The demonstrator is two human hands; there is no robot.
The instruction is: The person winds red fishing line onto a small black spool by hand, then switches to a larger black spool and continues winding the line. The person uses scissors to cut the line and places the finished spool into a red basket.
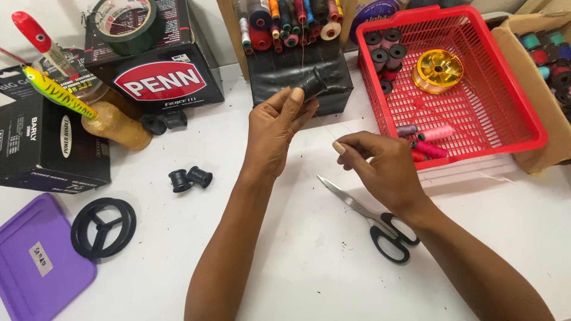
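My left hand point(275, 128) holds a small black spool point(314, 84) up above the white table point(285, 261), pinched between thumb and fingers. A thin pale thread point(324, 126) runs from the spool down to my right hand point(380, 169), which pinches its end between thumb and forefinger. Scissors with black handles point(375, 220) lie on the table just under my right hand, blades pointing up-left.
A red plastic basket point(505, 128) at the right holds thread spools and a gold reel point(438, 70). Two black spools point(190, 178) and a black ring point(103, 227) lie at the left, near a purple lid point(35, 261). Boxes, tape and a spool rack stand behind.
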